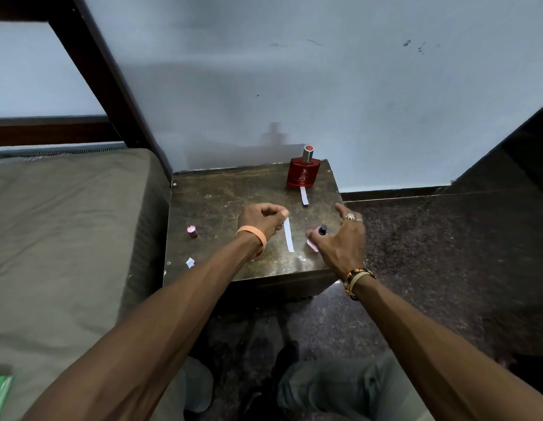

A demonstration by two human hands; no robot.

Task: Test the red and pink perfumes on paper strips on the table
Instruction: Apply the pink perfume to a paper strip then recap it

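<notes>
The red perfume bottle stands capped at the back right of the small dark table, with a short white paper strip lying just in front of it. My left hand pinches the top end of a longer white strip, which hangs down over the table's middle. The pink perfume bottle sits uncapped near the right edge, its dark nozzle showing. My right hand hovers over it with fingers spread, hiding most of the bottle. The bottle's pink cap stands at the left.
A small paper scrap lies near the table's front left corner. An olive mattress and dark bed frame border the table on the left. The wall runs close behind. Dark speckled floor lies to the right.
</notes>
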